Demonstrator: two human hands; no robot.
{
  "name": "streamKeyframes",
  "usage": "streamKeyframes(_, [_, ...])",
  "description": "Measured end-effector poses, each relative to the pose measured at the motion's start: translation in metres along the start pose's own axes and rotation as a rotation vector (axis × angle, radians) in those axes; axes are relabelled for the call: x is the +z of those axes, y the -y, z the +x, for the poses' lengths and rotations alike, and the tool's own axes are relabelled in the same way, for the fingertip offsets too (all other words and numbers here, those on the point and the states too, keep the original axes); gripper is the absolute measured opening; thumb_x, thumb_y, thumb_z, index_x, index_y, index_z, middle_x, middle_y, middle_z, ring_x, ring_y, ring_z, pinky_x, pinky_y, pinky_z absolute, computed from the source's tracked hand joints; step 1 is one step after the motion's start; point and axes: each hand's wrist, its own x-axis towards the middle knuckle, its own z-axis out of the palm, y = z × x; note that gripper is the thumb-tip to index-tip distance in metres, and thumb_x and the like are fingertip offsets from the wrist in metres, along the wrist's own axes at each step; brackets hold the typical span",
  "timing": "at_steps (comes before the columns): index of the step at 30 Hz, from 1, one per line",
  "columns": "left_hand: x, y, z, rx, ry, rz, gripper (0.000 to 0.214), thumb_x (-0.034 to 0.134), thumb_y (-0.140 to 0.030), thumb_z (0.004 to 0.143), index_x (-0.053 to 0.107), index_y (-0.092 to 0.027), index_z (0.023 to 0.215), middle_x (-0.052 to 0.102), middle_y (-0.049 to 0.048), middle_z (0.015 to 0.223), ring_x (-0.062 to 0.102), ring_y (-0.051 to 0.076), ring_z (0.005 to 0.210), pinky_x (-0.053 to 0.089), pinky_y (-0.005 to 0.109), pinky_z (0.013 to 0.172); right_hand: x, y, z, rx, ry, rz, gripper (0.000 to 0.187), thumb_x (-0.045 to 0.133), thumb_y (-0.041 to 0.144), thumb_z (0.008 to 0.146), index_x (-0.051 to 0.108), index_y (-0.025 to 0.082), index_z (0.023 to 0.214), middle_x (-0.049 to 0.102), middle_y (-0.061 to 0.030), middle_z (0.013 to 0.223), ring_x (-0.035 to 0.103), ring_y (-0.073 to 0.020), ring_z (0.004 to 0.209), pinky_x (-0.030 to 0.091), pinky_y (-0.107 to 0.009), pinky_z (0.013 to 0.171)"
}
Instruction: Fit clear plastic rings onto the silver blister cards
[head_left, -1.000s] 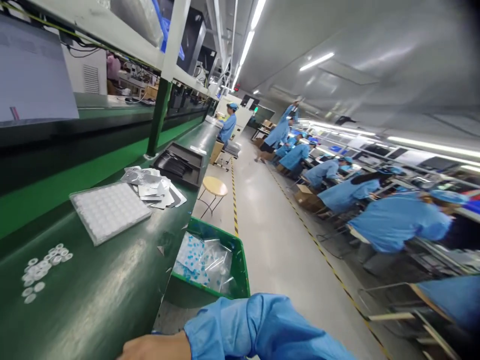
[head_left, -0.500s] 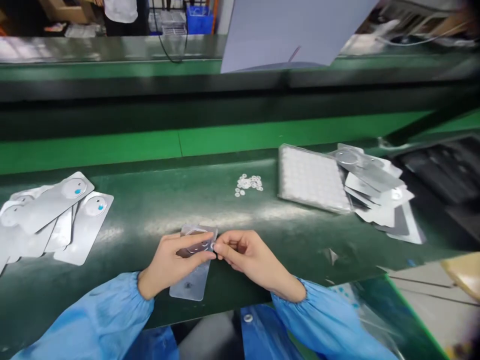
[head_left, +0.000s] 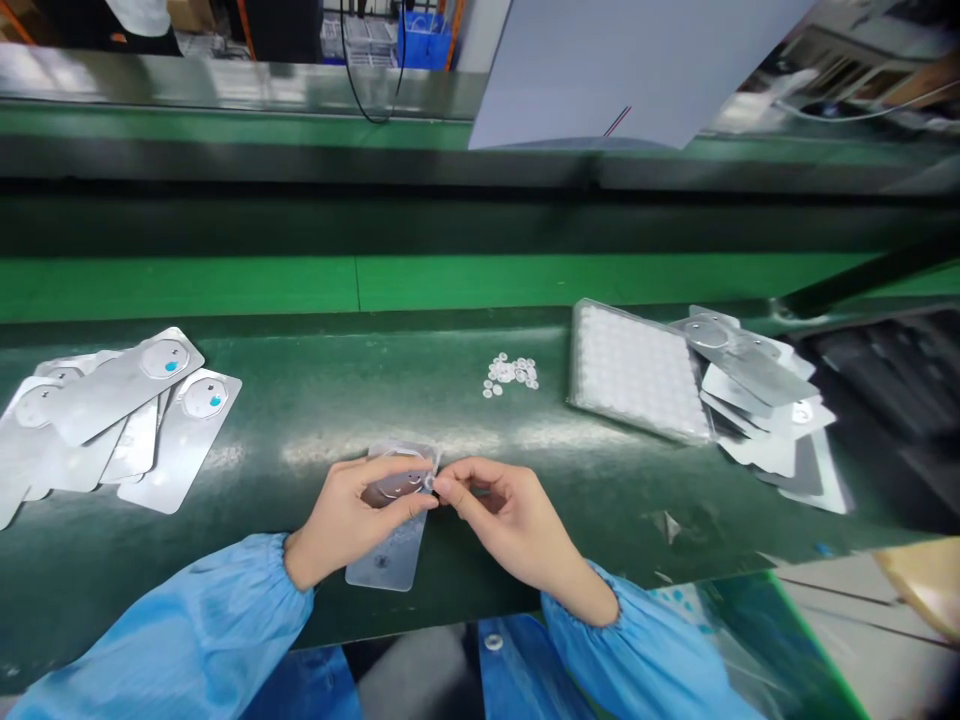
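Observation:
A thin silvery metal plate (head_left: 381, 562) with a round cutout near its top lies at the front of the green workbench. My left hand (head_left: 358, 515) grips it across the upper part, thumb and fingers curving round the cutout. At the plate's right edge my right hand (head_left: 517, 515) is closed in a pinch on a small whitish ring (head_left: 430, 482), mostly covered by the fingertips. Beyond the hands lies a loose cluster of small white rings (head_left: 507, 373). Blue sleeves cover both forearms.
Overlapping metal plates with blue dots (head_left: 184, 440) lie at the left. To the right are a clear tray of white round parts (head_left: 637, 375) and another heap of plates (head_left: 761, 400). A black bin (head_left: 892, 390) stands beyond. A pale panel (head_left: 600, 70) hangs over the far side.
The view has shifted slightly, moving the bench items a little to the right. Both hands stay at the plate's upper right edge, with the right fingertips slightly changed in position.

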Motion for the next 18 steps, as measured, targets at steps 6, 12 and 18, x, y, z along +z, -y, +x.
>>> streamKeyframes(6, [0.000,0.000,-0.002,-0.043,-0.034,-0.017,0.060,0.076,-0.025,0.087,0.056,-0.024,0.144,0.076,0.0073,0.113,0.074,0.021,0.093,0.060,0.030,0.084,0.011,-0.003,0.005,-0.113,-0.078,-0.249,0.034,0.058,0.045,0.100,0.073,0.019,0.085,0.072,-0.0033,0.076,0.061,-0.0156,0.063,0.044,-0.026,0.053])
streamKeyframes(12, [0.002,0.002,-0.005,-0.073,-0.009,-0.176,0.097,0.073,-0.023,0.090,0.013,-0.028,0.166,0.074,0.0065,0.112,0.072,0.018,0.091,0.058,0.031,0.090,0.016,0.001,0.008,-0.147,-0.125,-0.287,0.030,0.061,0.041,0.098,0.074,0.019,0.082,0.070,-0.0013,0.068,0.058,-0.0133,0.054,0.042,-0.025,0.050])
streamKeyframes(18, [-0.001,-0.001,-0.009,-0.153,-0.007,-0.309,0.100,0.070,-0.026,0.093,0.002,-0.026,0.166,0.075,0.0037,0.100,0.069,0.015,0.082,0.057,0.026,0.082,0.013,0.003,0.012,-0.088,-0.138,-0.193,0.034,0.070,0.047,0.092,0.070,0.020,0.072,0.069,-0.0015,0.064,0.058,-0.0133,0.052,0.041,-0.024,0.048])
